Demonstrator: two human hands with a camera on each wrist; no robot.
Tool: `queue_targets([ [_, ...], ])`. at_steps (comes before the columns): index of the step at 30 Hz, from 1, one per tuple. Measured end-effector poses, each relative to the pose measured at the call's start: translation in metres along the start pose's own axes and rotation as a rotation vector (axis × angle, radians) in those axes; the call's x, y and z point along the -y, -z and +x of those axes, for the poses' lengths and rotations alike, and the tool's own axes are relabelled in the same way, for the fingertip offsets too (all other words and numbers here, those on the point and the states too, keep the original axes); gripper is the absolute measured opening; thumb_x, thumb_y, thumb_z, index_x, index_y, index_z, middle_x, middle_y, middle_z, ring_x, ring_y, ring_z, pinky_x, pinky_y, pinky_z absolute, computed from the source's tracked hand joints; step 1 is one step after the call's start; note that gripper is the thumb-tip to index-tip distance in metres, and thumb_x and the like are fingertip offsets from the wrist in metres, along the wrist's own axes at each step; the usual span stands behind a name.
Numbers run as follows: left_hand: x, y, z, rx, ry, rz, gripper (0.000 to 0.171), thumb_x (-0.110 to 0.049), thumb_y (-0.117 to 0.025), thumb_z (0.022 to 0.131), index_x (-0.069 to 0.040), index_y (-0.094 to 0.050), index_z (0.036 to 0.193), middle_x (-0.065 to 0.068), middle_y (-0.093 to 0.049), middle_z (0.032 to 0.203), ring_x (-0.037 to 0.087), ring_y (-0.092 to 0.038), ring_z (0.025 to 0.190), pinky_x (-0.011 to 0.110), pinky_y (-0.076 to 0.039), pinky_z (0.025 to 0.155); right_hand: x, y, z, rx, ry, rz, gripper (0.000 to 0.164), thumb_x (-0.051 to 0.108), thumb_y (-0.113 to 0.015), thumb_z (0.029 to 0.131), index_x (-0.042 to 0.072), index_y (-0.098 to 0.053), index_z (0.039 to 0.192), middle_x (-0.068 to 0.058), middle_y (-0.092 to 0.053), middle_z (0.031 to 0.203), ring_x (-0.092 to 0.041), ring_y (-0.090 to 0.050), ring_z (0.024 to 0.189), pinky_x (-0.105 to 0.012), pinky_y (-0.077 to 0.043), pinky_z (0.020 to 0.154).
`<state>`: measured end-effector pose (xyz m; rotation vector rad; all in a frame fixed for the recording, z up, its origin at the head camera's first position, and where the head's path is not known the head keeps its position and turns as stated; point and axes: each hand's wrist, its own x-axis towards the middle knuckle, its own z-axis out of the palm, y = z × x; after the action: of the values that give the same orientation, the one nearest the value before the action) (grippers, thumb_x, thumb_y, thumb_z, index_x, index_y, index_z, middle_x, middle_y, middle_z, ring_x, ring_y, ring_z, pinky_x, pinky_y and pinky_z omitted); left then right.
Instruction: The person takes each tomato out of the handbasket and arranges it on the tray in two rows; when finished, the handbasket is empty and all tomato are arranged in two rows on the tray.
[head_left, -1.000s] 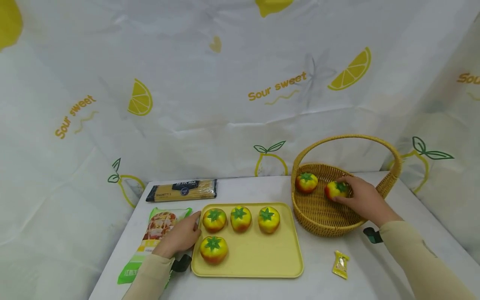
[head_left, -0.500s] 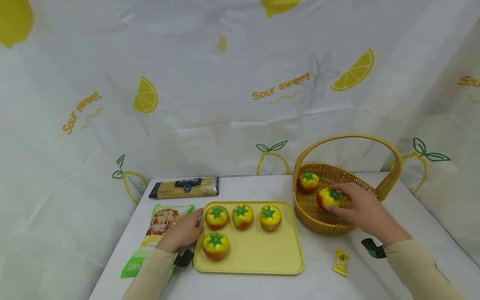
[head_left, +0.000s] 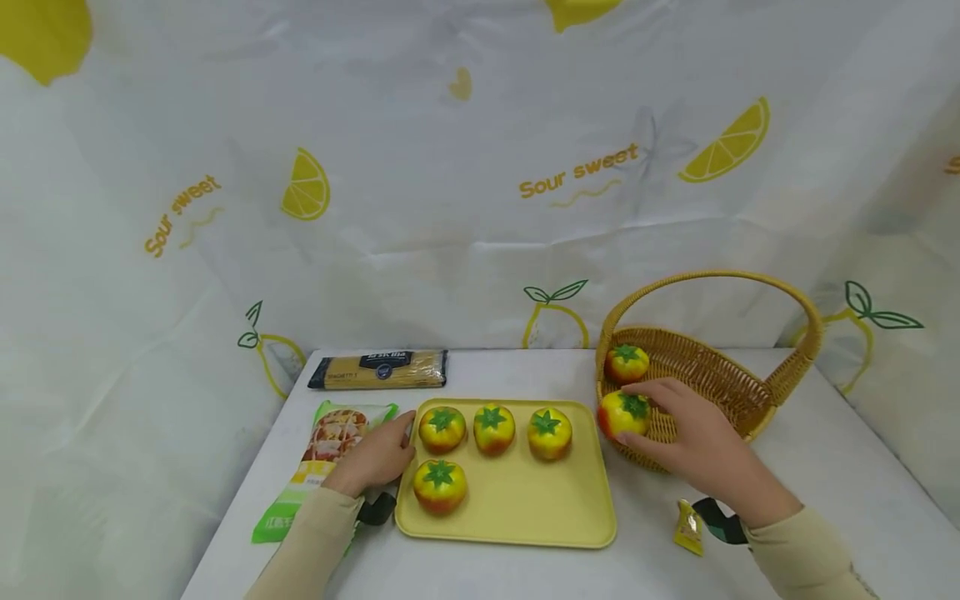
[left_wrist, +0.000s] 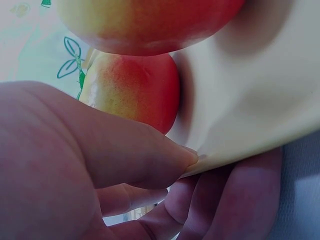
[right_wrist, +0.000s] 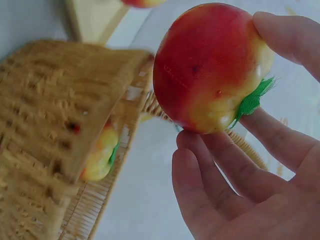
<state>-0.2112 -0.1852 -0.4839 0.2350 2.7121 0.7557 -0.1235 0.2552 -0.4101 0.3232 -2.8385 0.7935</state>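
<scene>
In the head view, the left hand (head_left: 377, 454) lay at seven o'clock, pinching. The right hand (head_left: 702, 442), at four, pointed toward ten, gripping.

Looks like small staged booth, kitchen-style, rather than working kitchen. White counter (head_left: 525, 375) boxed in at back and both sides by pale hanging cloth (head_left: 420, 183), creased, printed with lemon slices (head_left: 306, 187) and "Sour sweet" lettering (head_left: 579, 171). Cloth falls behind counter's rear edge, turns forward like walls. Laid out: spaghetti packet (head_left: 378, 372), green-edged food bag (head_left: 324, 450), small yellow wrapped snack (head_left: 687, 530), wicker basket (head_left: 701, 367), yellow serving tray (head_left: 540, 508). Persimmon-like fruits (head_left: 493, 429) glossy, with frayed fabric leaves (right_wrist: 252, 101): imitation, prop-like. Room beyond cloth hidden; building type cannot be told.
</scene>
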Motion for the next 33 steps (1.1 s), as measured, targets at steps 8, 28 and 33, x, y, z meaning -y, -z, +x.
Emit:
queue_targets([
  [8,-0.001,0.002,-0.002,0.002,-0.009,0.002,0.063,-0.014,-0.061,0.106,-0.003,-0.042,0.165,0.005,-0.063,0.096,0.019,-0.058,0.082,0.035,-0.048,0.074,0.028,-0.024,0.002,0.003,0.084,0.016,0.054,0.041,-0.089,0.090,0.025,-0.068,0.137,0.001,-0.067,0.134,-0.026,-0.068,0.122,-0.057,-0.058,0.101],
  [28,-0.002,0.001,0.003,0.007,-0.010,0.013,0.063,-0.015,-0.061,0.107,-0.003,-0.041,0.165,0.006,-0.068,0.104,0.020,-0.060,0.091,0.043,-0.054,0.090,0.076,-0.092,0.009,0.114,0.222,0.059,0.053,0.045,-0.089,0.089,0.029,-0.069,0.135,0.013,-0.064,0.130,-0.010,-0.063,0.117,-0.044,-0.058,0.102],
  [33,-0.002,0.002,0.002,0.009,-0.018,0.006,0.063,-0.014,-0.061,0.106,-0.003,-0.042,0.165,0.005,-0.065,0.099,0.020,-0.060,0.089,0.042,-0.052,0.089,0.082,-0.102,0.008,0.158,0.245,0.077,0.051,0.043,-0.088,0.090,0.025,-0.070,0.134,0.012,-0.065,0.128,-0.010,-0.064,0.115,-0.042,-0.058,0.101],
])
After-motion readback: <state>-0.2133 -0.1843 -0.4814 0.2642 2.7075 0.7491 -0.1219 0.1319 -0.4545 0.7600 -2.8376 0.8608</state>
